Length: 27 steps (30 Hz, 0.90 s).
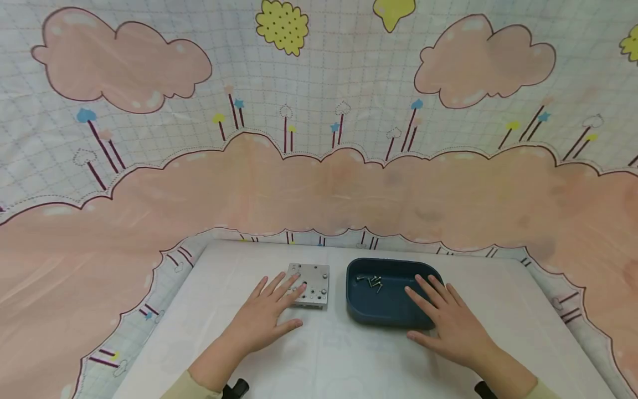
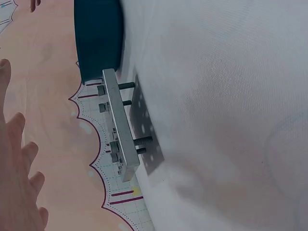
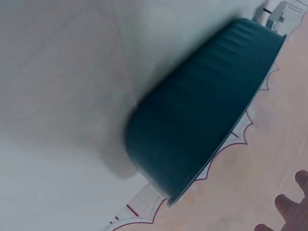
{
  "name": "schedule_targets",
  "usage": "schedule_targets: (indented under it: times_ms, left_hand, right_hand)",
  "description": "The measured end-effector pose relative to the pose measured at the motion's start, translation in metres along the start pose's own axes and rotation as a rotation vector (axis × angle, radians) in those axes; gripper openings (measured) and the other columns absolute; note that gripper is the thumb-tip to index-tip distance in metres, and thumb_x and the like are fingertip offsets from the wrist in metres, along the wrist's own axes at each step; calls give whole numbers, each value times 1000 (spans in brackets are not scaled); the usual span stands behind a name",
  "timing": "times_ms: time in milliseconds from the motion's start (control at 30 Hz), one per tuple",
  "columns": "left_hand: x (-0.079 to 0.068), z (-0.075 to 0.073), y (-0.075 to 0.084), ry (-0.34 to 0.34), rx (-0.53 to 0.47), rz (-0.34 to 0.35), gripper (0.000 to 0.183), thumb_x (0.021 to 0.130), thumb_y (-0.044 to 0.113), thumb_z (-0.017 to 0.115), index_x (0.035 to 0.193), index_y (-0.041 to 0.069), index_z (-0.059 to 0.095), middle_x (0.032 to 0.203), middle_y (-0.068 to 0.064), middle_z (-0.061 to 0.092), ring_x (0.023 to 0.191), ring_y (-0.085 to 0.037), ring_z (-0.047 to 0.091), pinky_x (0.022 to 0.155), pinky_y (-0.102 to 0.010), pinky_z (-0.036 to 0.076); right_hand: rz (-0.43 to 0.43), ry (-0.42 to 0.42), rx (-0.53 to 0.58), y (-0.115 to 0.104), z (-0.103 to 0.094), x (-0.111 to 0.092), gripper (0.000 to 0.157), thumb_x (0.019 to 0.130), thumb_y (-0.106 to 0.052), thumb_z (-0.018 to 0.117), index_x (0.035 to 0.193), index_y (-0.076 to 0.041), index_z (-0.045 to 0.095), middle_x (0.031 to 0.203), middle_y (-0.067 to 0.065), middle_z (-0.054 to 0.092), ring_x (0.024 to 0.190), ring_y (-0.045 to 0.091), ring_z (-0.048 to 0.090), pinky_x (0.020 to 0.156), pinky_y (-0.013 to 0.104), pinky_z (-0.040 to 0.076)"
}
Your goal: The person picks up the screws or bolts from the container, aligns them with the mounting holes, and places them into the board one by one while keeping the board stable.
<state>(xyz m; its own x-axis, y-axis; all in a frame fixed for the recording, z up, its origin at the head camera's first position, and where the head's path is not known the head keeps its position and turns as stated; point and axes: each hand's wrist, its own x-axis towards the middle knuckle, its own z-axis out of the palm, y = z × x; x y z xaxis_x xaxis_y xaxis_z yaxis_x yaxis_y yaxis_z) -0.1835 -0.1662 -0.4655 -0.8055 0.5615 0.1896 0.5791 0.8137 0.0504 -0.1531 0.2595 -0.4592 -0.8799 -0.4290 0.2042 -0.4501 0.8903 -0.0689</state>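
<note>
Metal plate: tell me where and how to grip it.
Take the metal plate by its left and right edges, coming from above. The right edge is straight, and a gap to the dark blue tray leaves room beside it. Bolt heads stand on top, so the flat edges should hold better. Screw ends below seem to raise it.

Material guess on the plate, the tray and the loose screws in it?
Plate: probably metal, maybe aluminium; pale silver, satin-looking, with crisp, square edges.
Tray: likely moulded plastic; dark blue, smooth, with rounded corners and a thin lip.
Loose screws: look like metal, going by their bright glints; too small to tell which metal or any plating.
</note>
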Motion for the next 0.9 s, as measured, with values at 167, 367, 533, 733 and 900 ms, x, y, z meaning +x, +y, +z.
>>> schedule_targets:
  times_ms: [167, 367, 533, 733, 900]
  left_hand:
    - [4, 1, -4, -11, -36, -22, 74, 96, 69, 39, 157, 27, 32, 162, 1, 25, 150, -25, 16, 117, -51, 10]
    - [9, 4, -10, -14, -59, -31, 72, 97, 62, 48, 157, 24, 33, 162, 0, 25, 149, -28, 20, 116, -53, 14]
    - [11, 4, -17, -29, -135, -53, 74, 96, 56, 55, 157, 22, 30, 161, -5, 29, 145, -34, 28, 114, -55, 21]
    - [17, 5, -30, -128, -320, -205, 79, 94, 57, 58, 159, 24, 26, 159, -7, 31, 142, -37, 32, 109, -58, 29]
    - [25, 10, -43, -209, -429, -297, 83, 92, 52, 65, 159, 26, 24, 158, -13, 32, 143, -39, 30, 109, -59, 28]
  right_hand:
    - [-43, 0, 10, 5, -5, 6, 84, 85, -72, 59, 153, -26, 40, 161, 7, 26, 145, 37, 24, 112, 58, 20]
    - [-83, -8, 64, 10, -11, 15, 74, 87, -64, 64, 149, -27, 48, 153, 8, 41, 137, 36, 40, 102, 61, 36]
    - [-106, -38, 114, 14, -15, 24, 65, 89, -61, 63, 141, -23, 57, 144, 7, 52, 128, 33, 51, 98, 57, 42]
    - [-111, -105, 198, 17, -21, 40, 50, 91, -52, 67, 131, -22, 66, 132, 4, 60, 122, 30, 55, 96, 52, 45]
    - [-118, -173, 257, 21, -22, 56, 39, 89, -40, 73, 125, -25, 70, 123, -1, 64, 116, 26, 59, 93, 48, 48]
